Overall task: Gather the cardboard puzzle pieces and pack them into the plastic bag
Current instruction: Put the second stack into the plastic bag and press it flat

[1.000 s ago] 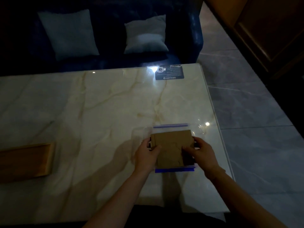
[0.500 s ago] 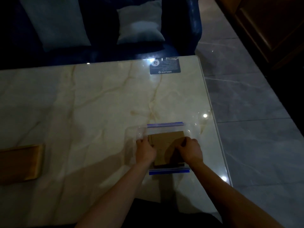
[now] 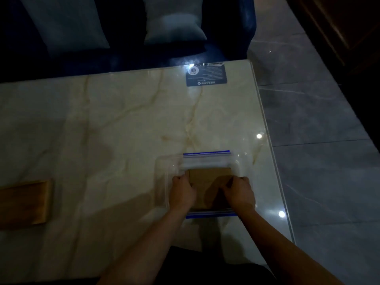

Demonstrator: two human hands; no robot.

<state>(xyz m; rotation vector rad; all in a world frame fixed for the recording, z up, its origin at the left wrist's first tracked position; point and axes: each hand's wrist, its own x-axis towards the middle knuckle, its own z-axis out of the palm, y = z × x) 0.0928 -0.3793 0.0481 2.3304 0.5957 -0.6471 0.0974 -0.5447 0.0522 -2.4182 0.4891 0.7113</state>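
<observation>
A flat stack of brown cardboard puzzle pieces (image 3: 207, 182) lies on a clear plastic bag (image 3: 207, 161) with blue zip strips, near the right front of the marble table (image 3: 115, 124). My left hand (image 3: 182, 194) grips the stack's left edge. My right hand (image 3: 239, 193) grips its right edge. Both hands have fingers curled around the cardboard. Whether the stack sits inside the bag or on top of it is hard to tell in the dim light.
A wooden board (image 3: 23, 204) lies at the table's left edge. A dark card (image 3: 206, 76) rests at the far right corner. Behind the table stands a dark sofa (image 3: 230, 33) with two pale cushions (image 3: 174, 27). Grey tiled floor (image 3: 318, 140) lies to the right.
Both hands have closed in on the cardboard stack from its sides and drawn it slightly toward me over the bag. The camera has tilted down.
</observation>
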